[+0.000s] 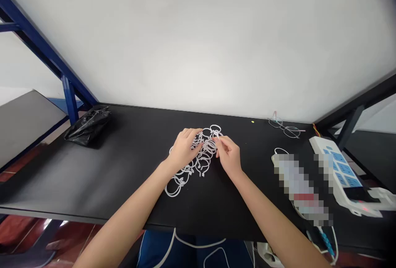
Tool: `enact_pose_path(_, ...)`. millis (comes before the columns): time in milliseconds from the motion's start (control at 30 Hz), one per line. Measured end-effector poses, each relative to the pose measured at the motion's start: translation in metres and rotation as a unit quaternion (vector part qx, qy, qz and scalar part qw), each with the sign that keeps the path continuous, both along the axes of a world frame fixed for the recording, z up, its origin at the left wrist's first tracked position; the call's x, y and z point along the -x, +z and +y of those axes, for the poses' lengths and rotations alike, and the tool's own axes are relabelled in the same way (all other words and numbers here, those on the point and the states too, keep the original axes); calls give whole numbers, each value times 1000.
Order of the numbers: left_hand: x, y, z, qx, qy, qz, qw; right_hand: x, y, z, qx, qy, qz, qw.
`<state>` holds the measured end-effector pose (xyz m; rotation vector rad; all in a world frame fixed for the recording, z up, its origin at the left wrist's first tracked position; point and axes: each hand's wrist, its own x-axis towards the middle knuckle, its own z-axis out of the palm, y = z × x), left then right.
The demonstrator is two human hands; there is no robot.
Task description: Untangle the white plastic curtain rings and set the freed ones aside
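Observation:
A loose pile of white plastic rings [203, 163] with small clasps lies on the black table, spread in a slanting band. My left hand [185, 146] rests over the left side of the pile, fingers stretched forward and thumb apart, touching the rings; its palm hides some of them. At the pile's upper right, my right hand [228, 152] pinches a white ring between thumb and fingertips. Another ring [215, 128] shows just beyond those fingertips. Several rings [173, 188] stick out below my left wrist.
A crumpled black plastic bag [88, 126] lies at the table's [130, 136] far left. Eyeglasses [286, 127] sit at the back right. A blurred-out phone-like object [300, 189] and a white power strip [340, 169] are on the right. White cables [198, 246] hang at the front edge.

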<state>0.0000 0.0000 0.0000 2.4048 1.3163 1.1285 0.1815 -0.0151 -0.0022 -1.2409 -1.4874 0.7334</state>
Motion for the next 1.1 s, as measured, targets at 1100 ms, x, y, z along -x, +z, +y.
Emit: enact_pose_path(1100, 23, -3, 23, 41, 222, -172, 959, 33, -2, -35, -152, 224, -359, 893)
